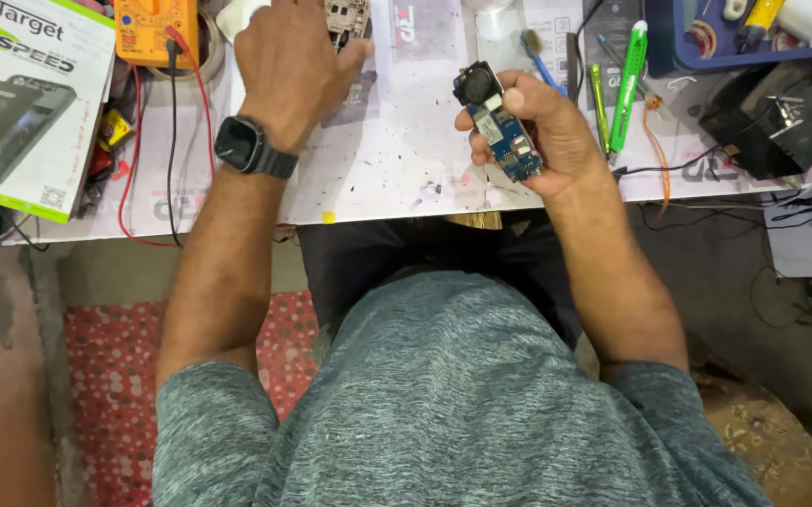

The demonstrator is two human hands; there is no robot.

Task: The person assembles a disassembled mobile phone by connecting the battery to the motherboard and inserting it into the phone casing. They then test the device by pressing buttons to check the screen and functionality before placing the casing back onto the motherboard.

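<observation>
Your right hand (542,131) is gripping a blue circuit board (509,141); your left hand (288,61), fingers loose, is resting on another board (348,19). Loosening your grip could drop it off the surface (396,160).

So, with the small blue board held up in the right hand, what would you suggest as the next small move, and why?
Probably close the left hand on the circuit part under its fingertips at the far edge of the white mat and draw it nearer. The right hand already grips the blue circuit board with its round black component, so only the left is free.
</observation>
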